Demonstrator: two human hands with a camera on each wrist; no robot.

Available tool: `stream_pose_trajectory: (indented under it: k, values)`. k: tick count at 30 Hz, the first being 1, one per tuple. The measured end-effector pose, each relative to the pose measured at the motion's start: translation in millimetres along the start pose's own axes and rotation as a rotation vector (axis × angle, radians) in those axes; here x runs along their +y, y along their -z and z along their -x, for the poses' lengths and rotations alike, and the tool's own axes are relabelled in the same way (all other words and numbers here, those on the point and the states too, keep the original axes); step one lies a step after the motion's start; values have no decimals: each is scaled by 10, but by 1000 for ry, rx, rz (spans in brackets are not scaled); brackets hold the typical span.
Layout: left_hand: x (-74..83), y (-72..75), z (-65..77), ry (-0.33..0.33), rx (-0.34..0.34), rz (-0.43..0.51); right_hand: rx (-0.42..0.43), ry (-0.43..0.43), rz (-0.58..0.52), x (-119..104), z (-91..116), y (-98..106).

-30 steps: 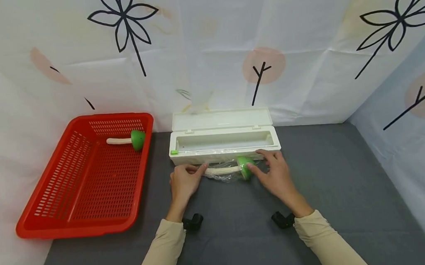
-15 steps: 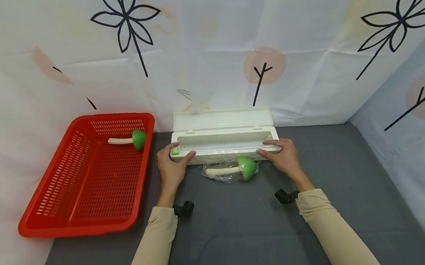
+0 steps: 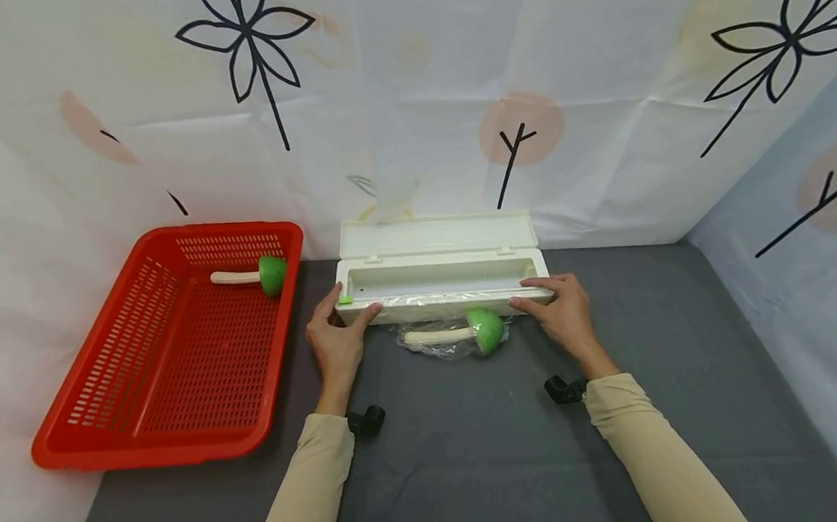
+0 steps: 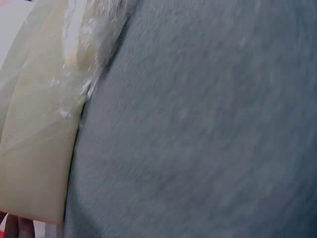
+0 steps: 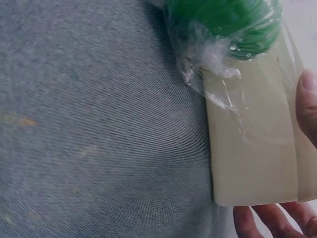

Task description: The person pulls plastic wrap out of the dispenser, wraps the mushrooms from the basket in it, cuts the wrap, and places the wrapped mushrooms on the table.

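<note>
A white cling film dispenser (image 3: 430, 309) stands at the back of the dark cloth, its lid (image 3: 437, 235) raised. My left hand (image 3: 335, 349) holds its left end, thumb on the front and fingers around the side. At the right end my right hand (image 3: 566, 315) grips it the same way; fingers (image 5: 272, 220) curl beneath the box end in the right wrist view. Clear film (image 4: 59, 99) runs down the front to a mushroom-shaped thing with a green head (image 3: 486, 331) and pale stem (image 3: 435, 337). It lies wrapped in film before the box, touched by neither hand.
A red perforated basket (image 3: 161, 457) stands to the left, holding a second green-headed piece (image 3: 272, 276) with a pale stem. A small green slider (image 3: 344, 300) sits at the dispenser's left front edge. A patterned white cloth (image 3: 405, 90) hangs close behind.
Both hands have left the film-wrapped piece and moved outward to the dispenser's two ends. Over the last half second they have stayed there, the left fingers slipping slightly lower around the end.
</note>
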State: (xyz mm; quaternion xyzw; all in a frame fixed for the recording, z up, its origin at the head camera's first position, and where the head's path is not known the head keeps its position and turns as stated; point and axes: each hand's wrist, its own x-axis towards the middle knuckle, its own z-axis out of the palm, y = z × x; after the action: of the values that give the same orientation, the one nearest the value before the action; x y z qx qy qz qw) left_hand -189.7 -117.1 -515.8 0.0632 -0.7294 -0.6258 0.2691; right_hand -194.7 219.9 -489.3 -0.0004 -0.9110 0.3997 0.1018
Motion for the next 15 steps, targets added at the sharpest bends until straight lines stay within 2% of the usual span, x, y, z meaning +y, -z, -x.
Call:
stream_pose_trajectory:
  k: [3,6,10,15]
  values:
    - [-9,-21,19,-2,11,7,35,0,14,9,18,-12]
    - [-32,-34,20,13,-8,-4,57,-3,17,15,29,-27]
    - [-39,-32,11,19,-81,-5,80,3,5,20,36,-44]
    - [-7,4,11,16,-180,-73,94,17,8,25,35,-57]
